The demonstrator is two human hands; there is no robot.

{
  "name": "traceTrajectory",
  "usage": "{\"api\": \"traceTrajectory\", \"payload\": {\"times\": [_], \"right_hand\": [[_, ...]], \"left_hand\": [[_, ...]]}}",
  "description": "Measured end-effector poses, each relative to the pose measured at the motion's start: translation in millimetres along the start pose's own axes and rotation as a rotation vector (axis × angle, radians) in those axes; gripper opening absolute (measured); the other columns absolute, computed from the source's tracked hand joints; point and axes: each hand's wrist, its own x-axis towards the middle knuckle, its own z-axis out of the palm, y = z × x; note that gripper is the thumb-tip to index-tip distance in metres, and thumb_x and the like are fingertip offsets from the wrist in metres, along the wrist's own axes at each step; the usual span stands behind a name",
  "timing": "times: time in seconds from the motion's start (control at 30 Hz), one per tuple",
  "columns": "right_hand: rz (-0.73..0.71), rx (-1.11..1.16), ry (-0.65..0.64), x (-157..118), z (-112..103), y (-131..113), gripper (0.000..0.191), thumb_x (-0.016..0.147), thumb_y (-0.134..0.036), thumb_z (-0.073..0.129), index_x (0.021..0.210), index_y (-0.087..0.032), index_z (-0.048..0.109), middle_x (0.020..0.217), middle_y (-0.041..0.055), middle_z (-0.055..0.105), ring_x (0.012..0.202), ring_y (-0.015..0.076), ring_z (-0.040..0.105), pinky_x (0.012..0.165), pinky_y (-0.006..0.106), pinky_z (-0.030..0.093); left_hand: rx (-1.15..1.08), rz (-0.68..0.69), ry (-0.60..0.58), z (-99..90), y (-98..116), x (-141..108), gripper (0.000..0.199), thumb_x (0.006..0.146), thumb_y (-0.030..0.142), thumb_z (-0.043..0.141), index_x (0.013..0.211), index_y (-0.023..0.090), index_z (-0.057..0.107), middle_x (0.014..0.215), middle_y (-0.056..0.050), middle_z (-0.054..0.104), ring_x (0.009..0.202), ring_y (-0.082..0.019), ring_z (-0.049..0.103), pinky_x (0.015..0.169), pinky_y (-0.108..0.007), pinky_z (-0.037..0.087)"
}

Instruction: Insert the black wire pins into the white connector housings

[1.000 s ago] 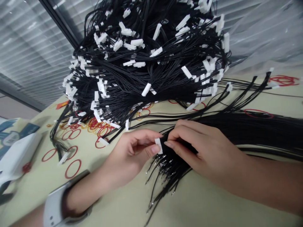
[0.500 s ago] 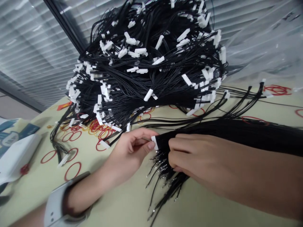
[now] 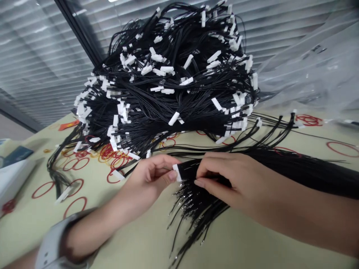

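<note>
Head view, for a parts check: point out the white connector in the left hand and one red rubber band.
White connector (image 3: 176, 172), head view, its white body.
Red rubber band (image 3: 44, 182), head view, top of loop.

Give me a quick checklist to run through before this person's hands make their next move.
1. Left hand pinching the white plastic connector: ok.
2. Right hand holding the black wires beside the connector: ok.
3. Metal crimp terminals spread loose, not caught in the fingers: ok.
4. Black wires fully seated in the connector: cannot tell, the view is too small and the fingers block it.
5. Heap of connector-tipped wires free of tangles: not ok, its strands cross each other.
</note>
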Motion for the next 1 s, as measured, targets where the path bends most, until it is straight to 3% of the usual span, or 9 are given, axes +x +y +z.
{"api": "traceTrajectory", "payload": {"times": [0.1, 0.27, 0.43, 0.57, 1.0], "right_hand": [[0.018, 0.051, -0.005, 0.3, -3.9, 0.4, 0.012, 0.083, -0.026, 0.051, 0.071, -0.023, 0.054, 0.07, -0.0079, 0.056, 0.062, 0.0052, 0.049, 0.056, 0.021, 0.035], [0.075, -0.05, 0.048, 0.5, -9.2, 0.3, 0.019, 0.088, -0.025, 0.038, 0.072, -0.021, 0.047, 0.059, -0.0062, 0.052, 0.049, 0.0061, 0.044, 0.044, 0.022, 0.028], [0.105, -0.005, 0.043, 0.7, -6.2, 1.8, 0.016, 0.085, -0.029, 0.046, 0.071, -0.022, 0.052, 0.056, -0.0071, 0.052, 0.046, 0.0043, 0.042, 0.041, 0.019, 0.028], [0.076, -0.013, 0.047, -0.2, -3.4, 2.5, 0.019, 0.08, -0.029, 0.051, 0.063, -0.021, 0.055, 0.047, -0.0077, 0.045, 0.039, 0.0027, 0.032, 0.036, 0.018, 0.021], [0.11, 0.01, 0.054, -0.3, 1.3, 3.2, 0.024, 0.079, -0.029, 0.05, 0.059, -0.019, 0.056, 0.048, -0.0069, 0.046, 0.041, 0.0023, 0.034, 0.039, 0.018, 0.023]], "left_hand": [[0.016, 0.011, -0.01, -0.9, -1.6, 0.5, 0.009, 0.08, 0.01, 0.056, 0.087, 0.014, 0.059, 0.077, 0.0, 0.064, 0.069, -0.007, 0.055, 0.063, -0.014, 0.041], [0.001, 0.022, -0.013, -0.7, -2.4, -0.6, 0.008, 0.08, 0.011, 0.055, 0.085, 0.015, 0.061, 0.076, 0.001, 0.064, 0.068, -0.007, 0.055, 0.061, -0.014, 0.04], [-0.011, -0.001, 0.017, -1.4, -3.4, 0.7, 0.009, 0.079, 0.012, 0.057, 0.088, 0.013, 0.059, 0.074, 0.0, 0.064, 0.065, -0.007, 0.054, 0.059, -0.015, 0.039], [0.001, 0.007, 0.0, -2.5, -4.3, 1.4, 0.011, 0.079, 0.015, 0.057, 0.089, 0.013, 0.058, 0.077, -0.002, 0.063, 0.069, -0.009, 0.054, 0.063, -0.017, 0.04], [0.042, 0.003, -0.017, -1.8, -3.1, 0.2, 0.011, 0.08, 0.013, 0.055, 0.09, 0.01, 0.055, 0.076, -0.002, 0.06, 0.069, -0.009, 0.051, 0.061, -0.017, 0.037]]}}
